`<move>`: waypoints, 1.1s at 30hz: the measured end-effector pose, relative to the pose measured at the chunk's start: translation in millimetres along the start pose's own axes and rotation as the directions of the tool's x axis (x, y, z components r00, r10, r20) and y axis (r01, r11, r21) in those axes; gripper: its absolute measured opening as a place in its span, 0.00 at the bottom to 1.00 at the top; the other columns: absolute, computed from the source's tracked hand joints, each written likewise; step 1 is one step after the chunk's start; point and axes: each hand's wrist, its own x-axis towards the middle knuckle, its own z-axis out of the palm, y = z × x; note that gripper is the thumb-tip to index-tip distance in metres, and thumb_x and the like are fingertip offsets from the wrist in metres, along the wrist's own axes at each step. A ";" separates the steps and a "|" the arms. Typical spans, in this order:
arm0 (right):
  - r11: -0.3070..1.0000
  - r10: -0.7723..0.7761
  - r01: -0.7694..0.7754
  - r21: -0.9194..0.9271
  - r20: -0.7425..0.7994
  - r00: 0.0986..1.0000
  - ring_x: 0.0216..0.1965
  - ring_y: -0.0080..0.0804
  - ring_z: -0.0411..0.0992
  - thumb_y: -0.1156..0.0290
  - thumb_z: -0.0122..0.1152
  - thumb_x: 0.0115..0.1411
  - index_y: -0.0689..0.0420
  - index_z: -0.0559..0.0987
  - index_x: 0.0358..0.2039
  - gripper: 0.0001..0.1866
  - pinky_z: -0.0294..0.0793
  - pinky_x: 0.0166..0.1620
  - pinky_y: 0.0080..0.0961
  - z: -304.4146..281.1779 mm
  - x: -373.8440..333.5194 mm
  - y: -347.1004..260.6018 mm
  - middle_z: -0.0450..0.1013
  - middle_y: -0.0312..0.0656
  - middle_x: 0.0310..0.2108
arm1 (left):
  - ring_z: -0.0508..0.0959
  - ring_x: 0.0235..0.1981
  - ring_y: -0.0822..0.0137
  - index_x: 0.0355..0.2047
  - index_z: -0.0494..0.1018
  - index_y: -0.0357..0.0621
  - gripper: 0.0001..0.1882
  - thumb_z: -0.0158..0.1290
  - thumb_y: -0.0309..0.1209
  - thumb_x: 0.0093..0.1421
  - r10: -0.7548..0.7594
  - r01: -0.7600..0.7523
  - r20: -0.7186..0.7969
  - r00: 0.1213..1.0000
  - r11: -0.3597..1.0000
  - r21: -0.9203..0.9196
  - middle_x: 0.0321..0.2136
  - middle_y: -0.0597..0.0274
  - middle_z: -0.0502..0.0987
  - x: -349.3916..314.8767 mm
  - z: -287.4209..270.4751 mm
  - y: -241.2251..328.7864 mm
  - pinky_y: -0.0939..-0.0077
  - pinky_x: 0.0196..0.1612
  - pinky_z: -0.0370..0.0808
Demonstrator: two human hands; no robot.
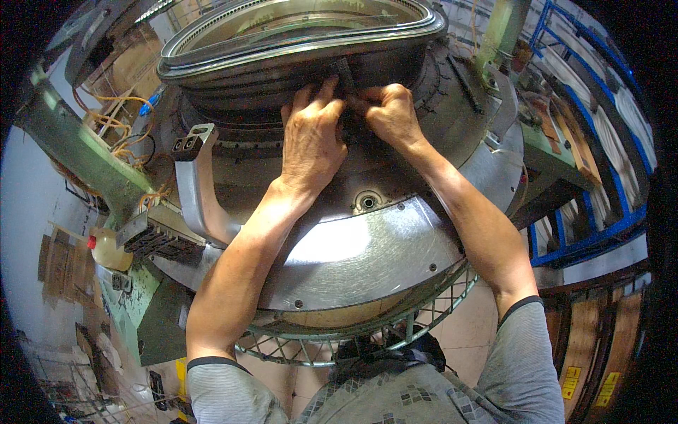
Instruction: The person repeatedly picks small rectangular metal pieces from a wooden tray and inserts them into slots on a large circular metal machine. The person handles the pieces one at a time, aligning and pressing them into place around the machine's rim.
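At centre of head view: left hand (311, 138) flat, fingers spread, pressing dark cylinder band (268, 81) of circular knitting machine, gripping nothing. Right hand (388, 113) beside it, fingers curled closed round small dark metal part (346, 74) standing upright against band. Part looks seated but hands not yet off; fitting seems mid-way. Below: shiny steel plate (367, 247), wire ring guard (424, 318). Left edge: yellow oil bottle (109, 247).

**Inspection: Operator's Dress and Arms**

Short-sleeved grey top. Left sleeve (226, 389) and right sleeve (526, 367) both end above the elbow, each with a dark band along its hem. Chest panel (395, 399) carries a grey checked pattern of small dark and light squares. Forearms bare. Left hand (311, 141) and right hand (392, 113) bare: no gloves, rings or wristwear visible.
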 end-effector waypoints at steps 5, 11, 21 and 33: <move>0.999 -0.009 0.010 0.035 -0.048 0.999 0.26 0.40 0.81 0.73 0.58 0.47 0.61 0.86 0.28 0.11 0.79 0.34 0.34 1.8 -0.3 -2.2 0.79 0.56 0.24 | 0.71 0.56 0.38 0.40 0.76 0.35 0.21 0.58 0.16 0.41 -0.026 0.027 0.046 0.999 0.999 -0.033 0.59 0.41 0.71 0.5 -2.0 1.5 0.52 0.60 0.71; 1.000 -0.002 0.003 0.013 -0.043 0.999 0.26 0.40 0.81 0.73 0.59 0.47 0.61 0.85 0.27 0.10 0.79 0.34 0.34 0.4 -0.9 -6.5 0.78 0.56 0.23 | 0.70 0.56 0.38 0.40 0.76 0.34 0.22 0.57 0.15 0.40 -0.018 0.020 0.048 0.999 0.999 -0.045 0.59 0.41 0.70 0.2 -2.7 2.4 0.53 0.59 0.71; 0.999 0.028 -0.029 -0.040 -0.033 0.999 0.26 0.41 0.81 0.72 0.59 0.46 0.62 0.85 0.27 0.11 0.79 0.34 0.34 -2.0 0.7 -8.7 0.78 0.56 0.23 | 0.69 0.58 0.36 0.40 0.76 0.36 0.25 0.58 0.15 0.35 -0.034 0.035 0.097 0.995 0.999 -0.008 0.61 0.40 0.68 -0.8 -2.9 1.7 0.53 0.61 0.71; 0.999 0.049 -0.048 0.016 -0.052 0.997 0.27 0.39 0.81 0.73 0.59 0.46 0.62 0.85 0.28 0.11 0.79 0.35 0.34 0.3 -1.8 -13.3 0.79 0.56 0.24 | 0.70 0.56 0.34 0.39 0.77 0.35 0.22 0.56 0.15 0.39 -0.019 0.019 0.084 0.996 1.000 -0.001 0.61 0.39 0.68 -0.4 -3.1 0.9 0.51 0.59 0.71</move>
